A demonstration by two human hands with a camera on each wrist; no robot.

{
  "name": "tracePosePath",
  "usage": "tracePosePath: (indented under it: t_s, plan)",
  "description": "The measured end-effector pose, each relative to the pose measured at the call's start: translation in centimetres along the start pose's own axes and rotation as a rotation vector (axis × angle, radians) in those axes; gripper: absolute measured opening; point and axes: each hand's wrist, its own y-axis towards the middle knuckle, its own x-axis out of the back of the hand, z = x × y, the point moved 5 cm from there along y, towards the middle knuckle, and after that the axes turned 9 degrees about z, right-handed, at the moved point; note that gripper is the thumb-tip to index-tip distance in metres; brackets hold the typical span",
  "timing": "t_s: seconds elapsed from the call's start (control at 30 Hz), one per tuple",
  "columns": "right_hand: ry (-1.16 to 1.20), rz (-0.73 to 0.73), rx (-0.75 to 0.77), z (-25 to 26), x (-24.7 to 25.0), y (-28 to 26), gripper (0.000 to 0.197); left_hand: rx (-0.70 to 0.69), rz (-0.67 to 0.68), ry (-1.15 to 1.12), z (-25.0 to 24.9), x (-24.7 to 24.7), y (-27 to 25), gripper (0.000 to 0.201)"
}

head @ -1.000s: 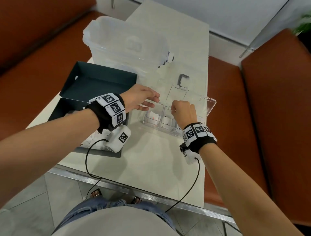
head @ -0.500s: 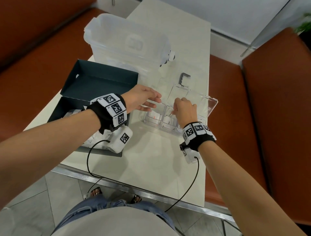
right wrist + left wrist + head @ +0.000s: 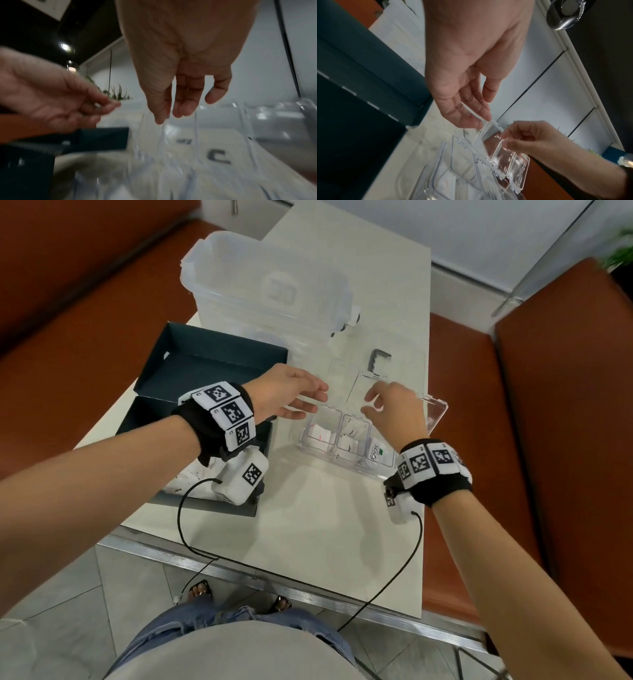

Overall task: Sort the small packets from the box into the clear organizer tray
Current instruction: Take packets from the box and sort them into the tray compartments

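since a second ago the right hand [image 3: 394, 409] has lifted out of the clear organizer tray [image 3: 308, 448] and uncurled from a fist; the left hand [image 3: 289, 395] has stayed just beside the tray's far left corner. now the right hand hovers above the tray's middle compartments with its fingers hanging loosely downward and a little apart, holding nothing. the left hand's fingers are extended, and in the left wrist view they seem to touch the edge of a raised clear lid flap [image 3: 488, 128]; whether they grip it i cannot tell. small white packets [image 3: 320, 436] lie in the tray's compartments, one with green print [image 3: 375, 453] in the right one. more packets [image 3: 191, 477] sit in the dark box [image 3: 144, 419] under the left wrist. a big translucent bin [image 3: 267, 285] stands beyond on the pale table [image 3: 308, 529].
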Motion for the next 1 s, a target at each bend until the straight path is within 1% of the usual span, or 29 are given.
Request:
tracePosePath:
  t_s: [0.1, 0.2, 0.3, 0.4, 0.5, 0.6, 0.67, 0.77, 0.83, 0.9, 1.0]
  plan:
    - [0.118, -0.070, 0.075, 2.4, 3.3, 0.2, 0.015, -0.028, 0.005, 0.018, -0.8, 1.1, -0.9, 0.023]
    - [0.239, -0.125, 0.147, 5.8, 5.9, 0.4, 0.015, -0.061, 0.014, 0.057, -1.6, 2.8, -2.3, 0.022]
    - [0.347, -0.102, 0.234, 9.8, 6.5, 0.5, 0.013, -0.083, 0.004, 0.114, -2.0, 5.4, -4.0, 0.022]
    - [0.357, 0.052, 0.319, 14.1, 4.5, 0.9, 0.014, -0.084, -0.046, 0.230, -1.5, 8.4, -6.0, 0.022]
    - [0.309, 0.305, 0.359, 17.7, 0.7, 0.8, 0.015, -0.067, -0.131, 0.364, 0.1, 11.6, -7.9, 0.018]
    - [0.134, 0.530, 0.406, 20.3, -3.9, 0.0, 0.018, -0.047, -0.191, 0.464, 2.3, 14.4, -9.6, 0.015]
    - [0.003, 0.643, 0.405, 21.2, -6.9, -0.5, 0.023, -0.015, -0.225, 0.512, 3.8, 15.8, -10.6, 0.024]
    - [-0.167, 0.715, 0.354, 21.6, -10.0, -0.8, 0.048, 0.062, -0.339, 0.617, 5.5, 17.7, -11.8, 0.046]
    - [-0.212, 0.749, 0.320, 21.7, -11.2, -0.9, 0.065, 0.132, -0.384, 0.680, 6.6, 18.4, -12.3, 0.059]
    - [-0.244, 0.781, 0.304, 22.0, -12.0, -0.9, 0.078, 0.214, -0.379, 0.674, 7.7, 18.6, -12.5, 0.065]
    - [-0.257, 0.827, 0.270, 23.2, -12.7, -0.7, 0.087, 0.290, -0.289, 0.508, 9.3, 18.4, -12.4, 0.062]
